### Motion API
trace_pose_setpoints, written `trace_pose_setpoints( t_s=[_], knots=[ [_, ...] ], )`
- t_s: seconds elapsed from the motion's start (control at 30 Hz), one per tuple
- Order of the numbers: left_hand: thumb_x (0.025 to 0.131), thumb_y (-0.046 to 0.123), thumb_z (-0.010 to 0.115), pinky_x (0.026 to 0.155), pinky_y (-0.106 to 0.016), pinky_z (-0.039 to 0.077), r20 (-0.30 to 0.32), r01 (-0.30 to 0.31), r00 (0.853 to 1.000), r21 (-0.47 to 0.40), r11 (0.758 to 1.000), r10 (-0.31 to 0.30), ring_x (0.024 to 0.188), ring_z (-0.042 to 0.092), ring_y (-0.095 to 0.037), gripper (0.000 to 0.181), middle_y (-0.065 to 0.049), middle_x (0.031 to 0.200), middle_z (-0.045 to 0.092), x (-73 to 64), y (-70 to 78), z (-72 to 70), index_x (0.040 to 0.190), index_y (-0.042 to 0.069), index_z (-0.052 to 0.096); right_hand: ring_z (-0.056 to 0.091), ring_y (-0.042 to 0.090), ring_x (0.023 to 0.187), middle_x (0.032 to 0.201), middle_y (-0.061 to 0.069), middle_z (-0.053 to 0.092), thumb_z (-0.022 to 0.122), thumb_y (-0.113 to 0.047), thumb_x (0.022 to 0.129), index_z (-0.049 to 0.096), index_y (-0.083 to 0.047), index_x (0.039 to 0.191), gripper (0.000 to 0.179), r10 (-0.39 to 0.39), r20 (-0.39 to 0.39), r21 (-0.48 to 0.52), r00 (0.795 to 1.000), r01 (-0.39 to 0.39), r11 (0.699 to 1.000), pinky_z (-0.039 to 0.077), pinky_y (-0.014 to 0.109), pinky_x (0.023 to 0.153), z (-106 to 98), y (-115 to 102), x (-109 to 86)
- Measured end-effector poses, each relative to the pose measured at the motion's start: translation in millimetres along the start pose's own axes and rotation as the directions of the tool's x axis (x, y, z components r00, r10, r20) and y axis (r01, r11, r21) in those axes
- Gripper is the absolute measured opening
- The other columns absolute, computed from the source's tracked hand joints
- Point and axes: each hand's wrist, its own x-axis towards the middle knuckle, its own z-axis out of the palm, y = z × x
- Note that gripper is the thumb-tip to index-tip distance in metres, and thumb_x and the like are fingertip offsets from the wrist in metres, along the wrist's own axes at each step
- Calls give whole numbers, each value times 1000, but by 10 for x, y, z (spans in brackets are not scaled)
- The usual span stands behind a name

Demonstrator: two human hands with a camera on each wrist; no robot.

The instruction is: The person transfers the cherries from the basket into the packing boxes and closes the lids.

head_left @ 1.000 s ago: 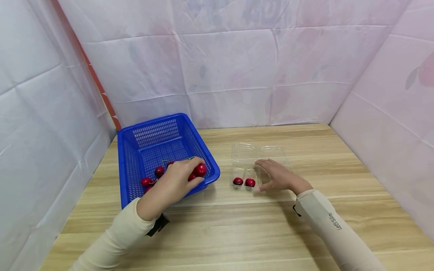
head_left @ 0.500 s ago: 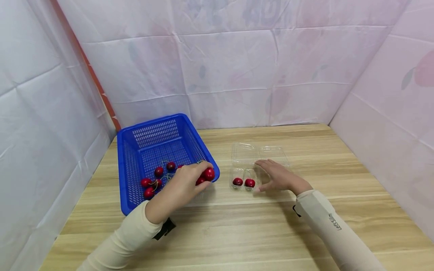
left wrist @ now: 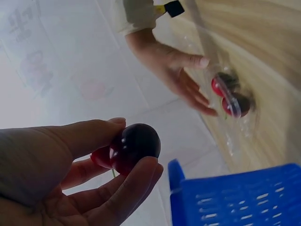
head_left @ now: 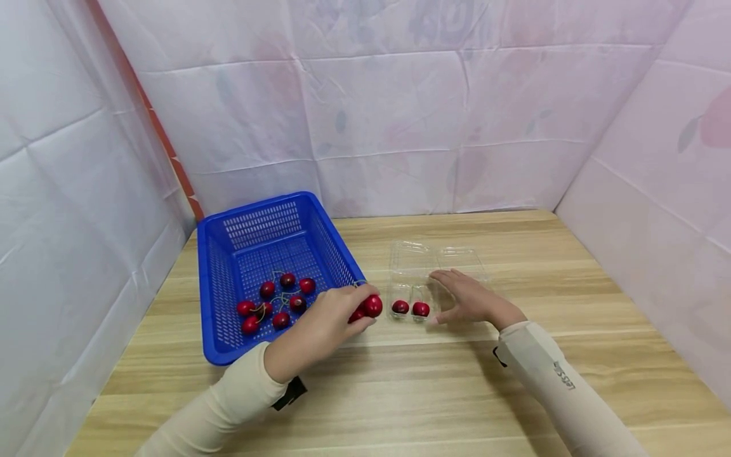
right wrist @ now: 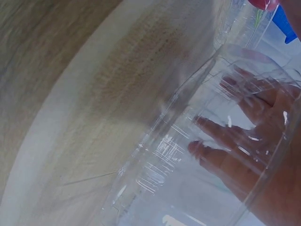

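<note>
My left hand (head_left: 325, 317) pinches two red cherries (head_left: 373, 306) between thumb and fingers, just past the near right corner of the blue basket (head_left: 207, 298). In the left wrist view, one dark, glossy cherry (left wrist: 136, 148) partly covers the other cherry (left wrist: 100, 157), and a green stem shows below. To the right, a clear plastic clamshell box (head_left: 414, 257) lies with its lid folded back. Two cherries (head_left: 421, 309) sit in separate compartments at its near left. My right hand (head_left: 468, 297) rests at the box's right side, fingers extended; clear plastic overlaps the fingers (right wrist: 216, 132) in the right wrist view.
Several stemmed cherries (head_left: 280, 319) lie on the near part of the basket's floor. Beneath everything is a light wood-grain table (head_left: 400, 393). White printed cloth (head_left: 388, 114) hangs behind the table and along both sides.
The left hand has carried the two cherries rightward out of the basket, uncovering more cherries inside it. The right hand and the clamshell box have stayed in place.
</note>
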Motion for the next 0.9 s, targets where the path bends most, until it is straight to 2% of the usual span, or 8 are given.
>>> trace_pose_setpoints(
  t_s=[0.27,0.57,0.77,0.9],
  knots=[
    [88,18,70,69,-28,55,18,-54,998,0,999,54,86,66,-15,32,-5,97,69,2,14,174,117,9,61,31,49,133,144,26,41,81,-42,72,38,5,141,93,-2,-3,7,1000,2,1000,24,61,108,5,4,0],
    [89,20,69,72,-30,55,54,-78,996,35,996,76,88,65,-16,33,-5,100,68,21,8,338,119,7,62,33,47,133,143,25,41,81,-42,72,39,5,141,93,-2,-4,4,1000,2,1000,24,62,108,14,7,1],
    [88,21,70,69,-26,51,63,-96,994,57,994,92,82,61,-12,28,0,94,65,27,-9,437,113,11,62,34,45,133,143,25,42,82,-41,71,39,5,141,94,-8,-12,-6,1000,8,1000,25,60,108,14,15,8],
    [88,20,71,67,-23,50,79,-107,992,63,992,102,80,59,-11,31,-1,90,65,32,-10,504,116,10,62,35,45,133,142,24,43,82,-41,71,39,5,141,94,-10,-16,-5,1000,10,1000,26,61,107,10,13,8]
  ],
)
